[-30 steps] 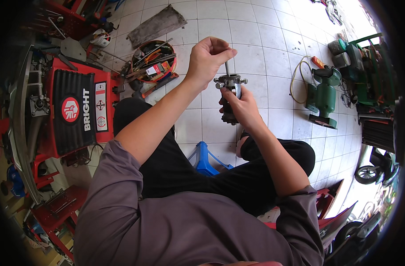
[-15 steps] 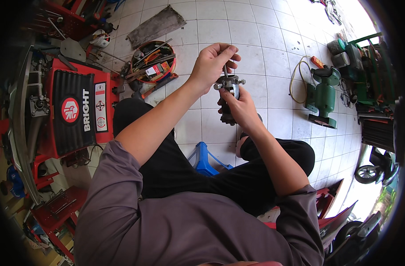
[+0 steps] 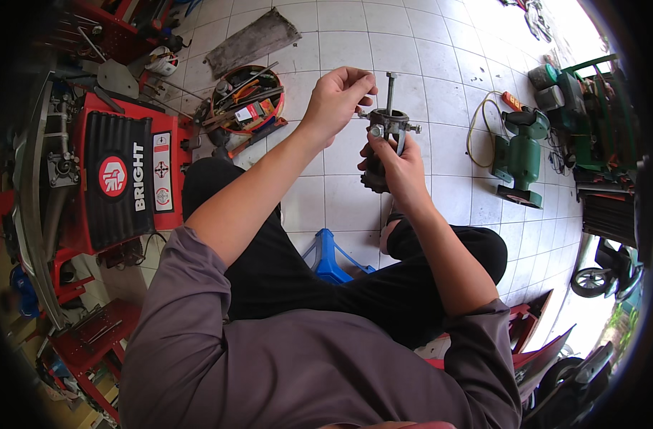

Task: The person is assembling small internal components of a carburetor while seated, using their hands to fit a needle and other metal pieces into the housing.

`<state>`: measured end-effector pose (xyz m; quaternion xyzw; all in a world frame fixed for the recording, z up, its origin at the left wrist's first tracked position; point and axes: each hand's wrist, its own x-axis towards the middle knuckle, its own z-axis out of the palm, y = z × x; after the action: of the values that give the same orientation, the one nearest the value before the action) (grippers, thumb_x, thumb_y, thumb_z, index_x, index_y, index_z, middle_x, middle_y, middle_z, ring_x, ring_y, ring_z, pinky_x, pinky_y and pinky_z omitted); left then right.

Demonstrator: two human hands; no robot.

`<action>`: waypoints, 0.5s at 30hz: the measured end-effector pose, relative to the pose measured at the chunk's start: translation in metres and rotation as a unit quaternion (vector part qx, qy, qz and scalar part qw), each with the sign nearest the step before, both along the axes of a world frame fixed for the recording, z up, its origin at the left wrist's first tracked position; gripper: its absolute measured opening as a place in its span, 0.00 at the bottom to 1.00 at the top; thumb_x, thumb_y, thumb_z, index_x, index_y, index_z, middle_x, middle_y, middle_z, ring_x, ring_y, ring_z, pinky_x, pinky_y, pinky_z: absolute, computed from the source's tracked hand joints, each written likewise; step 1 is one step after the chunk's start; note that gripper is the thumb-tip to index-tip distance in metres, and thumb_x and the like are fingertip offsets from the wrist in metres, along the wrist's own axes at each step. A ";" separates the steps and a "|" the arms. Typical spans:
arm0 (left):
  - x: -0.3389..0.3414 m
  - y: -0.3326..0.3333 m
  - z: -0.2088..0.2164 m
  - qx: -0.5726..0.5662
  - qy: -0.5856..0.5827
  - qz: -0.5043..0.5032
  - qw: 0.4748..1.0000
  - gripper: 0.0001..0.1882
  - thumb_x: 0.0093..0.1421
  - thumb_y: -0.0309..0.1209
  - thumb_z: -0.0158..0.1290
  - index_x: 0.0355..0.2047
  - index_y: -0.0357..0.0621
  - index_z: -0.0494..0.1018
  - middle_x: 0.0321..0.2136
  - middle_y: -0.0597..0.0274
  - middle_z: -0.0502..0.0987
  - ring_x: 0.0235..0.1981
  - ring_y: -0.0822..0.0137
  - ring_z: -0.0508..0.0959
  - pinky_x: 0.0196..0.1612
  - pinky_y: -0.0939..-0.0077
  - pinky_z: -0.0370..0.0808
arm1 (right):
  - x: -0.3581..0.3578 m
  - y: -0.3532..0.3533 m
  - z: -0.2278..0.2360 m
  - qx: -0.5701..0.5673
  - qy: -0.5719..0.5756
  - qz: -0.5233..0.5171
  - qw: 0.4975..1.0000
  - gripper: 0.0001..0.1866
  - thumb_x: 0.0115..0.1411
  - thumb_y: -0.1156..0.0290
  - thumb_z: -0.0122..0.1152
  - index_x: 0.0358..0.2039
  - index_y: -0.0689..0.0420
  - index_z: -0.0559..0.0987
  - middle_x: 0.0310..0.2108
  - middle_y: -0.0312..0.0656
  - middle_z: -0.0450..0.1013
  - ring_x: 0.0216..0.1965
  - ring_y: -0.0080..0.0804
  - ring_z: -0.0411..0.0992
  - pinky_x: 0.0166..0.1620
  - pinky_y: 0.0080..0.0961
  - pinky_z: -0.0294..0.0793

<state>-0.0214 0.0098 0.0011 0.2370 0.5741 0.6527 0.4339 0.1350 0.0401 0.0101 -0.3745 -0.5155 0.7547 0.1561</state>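
Note:
My right hand [image 3: 399, 168] grips a dark metal cylindrical puller-like part [image 3: 375, 171], its fingers wrapped round the body. Side bolts stick out near the part's top, and a long bolt [image 3: 391, 93] rises upright from its centre with the head uppermost. Just left of this bolt, apart from it, is my left hand [image 3: 338, 104]. Its fingers are curled and the thumb lies against them; whatever they may hold is hidden. The part is held above the tiled floor, beyond my knees.
A round basin [image 3: 279, 106] full of tools stands on the floor to the left, near a grey mat [image 3: 251, 43]. A red machine [image 3: 90, 229] fills the left side. At right stands a green bench grinder [image 3: 524, 154] with a cable. A blue stool [image 3: 327, 257] shows between my legs.
My left hand has come off the long bolt, which now shows fully. My right hand has shifted the metal part a little to the right and turned it.

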 end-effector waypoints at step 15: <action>0.008 -0.001 0.009 0.062 0.084 -0.083 0.991 0.19 0.63 0.43 0.50 0.40 0.37 0.75 0.33 0.60 0.78 0.36 0.72 0.75 0.42 0.77 0.71 | -0.002 -0.004 -0.005 0.065 -0.037 0.045 0.996 0.13 0.58 0.63 0.60 0.31 0.61 0.72 0.22 0.36 0.71 0.21 0.20 0.69 0.24 0.19 0.68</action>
<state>-0.0131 0.0085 0.0100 0.3638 0.5453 0.6268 0.4211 0.1331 0.0360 0.0052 -0.3677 -0.5851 0.7117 0.1266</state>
